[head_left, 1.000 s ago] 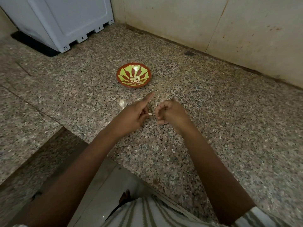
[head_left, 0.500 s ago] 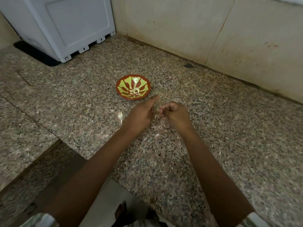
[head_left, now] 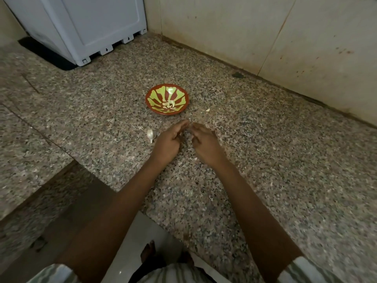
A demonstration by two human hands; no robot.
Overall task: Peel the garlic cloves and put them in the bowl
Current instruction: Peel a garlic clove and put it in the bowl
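A speckled granite counter [head_left: 285, 170] fills most of the view, with a thin seam running across its left part. Near the middle sits a red bowl [head_left: 166, 99] with green petal markings, upright. Just right of it lies a small pale piece [head_left: 207, 109], clove or peel, too small to tell. An unpeeled garlic clove [head_left: 150, 135] lies nearer, left of the bowl and apart from it. A few peel scraps [head_left: 195, 158] are scattered nearer still. At the back left a dark mat [head_left: 47, 56] lies on the stone under a white appliance [head_left: 85, 27].
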